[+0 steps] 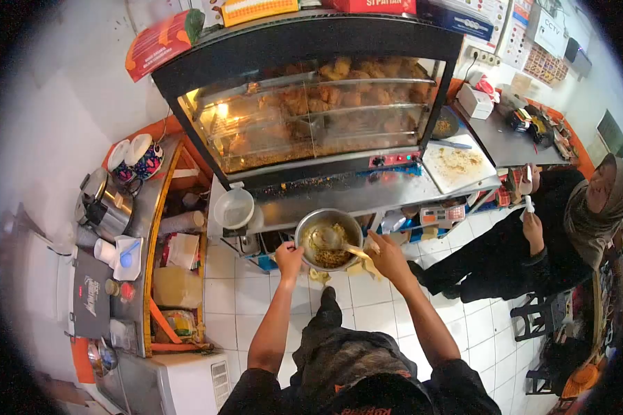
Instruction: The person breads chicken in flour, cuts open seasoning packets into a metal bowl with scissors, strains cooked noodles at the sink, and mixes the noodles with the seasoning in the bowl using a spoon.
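A round metal bowl (359, 234) is in front of me at the edge of the steel counter, with yellowish-brown food (331, 259) inside. My left hand (289, 259) is closed on the bowl's left rim. On the other side, my right hand (389, 257) is closed around the pale handle of a large spoon (332, 239). The spoon's rounded head is down in the bowl, over the food. My fingers partly hide the handle's end.
A glass warming cabinet (311, 117) of fried food stands behind the bowl. Nearby are a translucent tub (234, 207) and a white cutting board (457, 166) with crumbs and a knife. At right stands another person (533, 235) holding something white.
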Available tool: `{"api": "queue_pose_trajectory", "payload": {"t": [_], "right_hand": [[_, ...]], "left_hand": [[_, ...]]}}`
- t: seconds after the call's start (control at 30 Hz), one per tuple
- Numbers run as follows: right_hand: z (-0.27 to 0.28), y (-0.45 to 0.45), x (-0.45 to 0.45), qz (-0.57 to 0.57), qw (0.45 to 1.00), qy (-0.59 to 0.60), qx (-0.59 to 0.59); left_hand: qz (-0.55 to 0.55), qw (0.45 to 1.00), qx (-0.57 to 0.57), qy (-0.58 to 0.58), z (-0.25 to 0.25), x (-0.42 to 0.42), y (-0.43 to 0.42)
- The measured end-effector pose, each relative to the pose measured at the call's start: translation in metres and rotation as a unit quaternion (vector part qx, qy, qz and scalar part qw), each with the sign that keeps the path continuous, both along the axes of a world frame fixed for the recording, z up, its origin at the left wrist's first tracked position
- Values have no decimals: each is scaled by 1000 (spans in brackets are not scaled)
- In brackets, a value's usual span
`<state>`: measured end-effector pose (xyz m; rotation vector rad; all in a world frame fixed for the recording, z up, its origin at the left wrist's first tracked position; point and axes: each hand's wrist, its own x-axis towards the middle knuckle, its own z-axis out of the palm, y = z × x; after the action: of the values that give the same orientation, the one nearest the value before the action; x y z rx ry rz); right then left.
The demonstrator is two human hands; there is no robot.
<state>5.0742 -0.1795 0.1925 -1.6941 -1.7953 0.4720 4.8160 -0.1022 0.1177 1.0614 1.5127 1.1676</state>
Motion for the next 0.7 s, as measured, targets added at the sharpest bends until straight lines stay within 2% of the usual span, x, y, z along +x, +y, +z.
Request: {"api": "queue_pose_trajectory", "payload": {"t": [0.03,0.1,0.13,0.17,0.2,0.23,0.27,0.3,0.33,0.37,0.43,0.5,0.57,0.67,0.7], "right_hand": [[1,6,0,0,1000,-1,2],[-3,3,-3,-63,996,59,-23],[-14,2,0,-34,993,112,-30],[-34,-4,0,-51,990,128,-38],[-73,-11,5,-60,995,80,-16],[-87,-21,3,-78,986,98,-108],[-99,-30,1,-95,969,114,-199],[-124,-42,0,-83,976,56,-192],[-136,-52,-4,-89,969,86,-215],[-149,-62,-6,-77,969,64,-228],[-153,-67,-10,-43,943,86,-317],[-154,-68,-18,-22,938,97,-332],[-146,-54,-26,-28,928,111,-356],[-154,-46,-26,-15,932,97,-350],[-152,-39,-24,1,939,81,-334]], "left_hand": [[0,1000,2,-1,-9,-4,17],[60,995,49,70,-60,-18,54],[60,995,59,55,-78,-25,72],[61,995,60,55,-86,-29,88],[65,995,50,55,-93,-33,99],[68,995,38,55,-98,-37,107],[81,993,44,69,-99,-36,115],[82,994,38,67,-95,-36,118],[77,997,13,14,-83,-34,120],[72,997,-10,-40,-77,-31,126],[62,996,-27,-53,-84,-31,137],[47,998,10,-51,-82,-31,143],[60,995,-45,-63,-74,-26,145],[61,969,-44,-236,-58,-26,139],[76,968,-37,-235,-72,-26,138]]}}
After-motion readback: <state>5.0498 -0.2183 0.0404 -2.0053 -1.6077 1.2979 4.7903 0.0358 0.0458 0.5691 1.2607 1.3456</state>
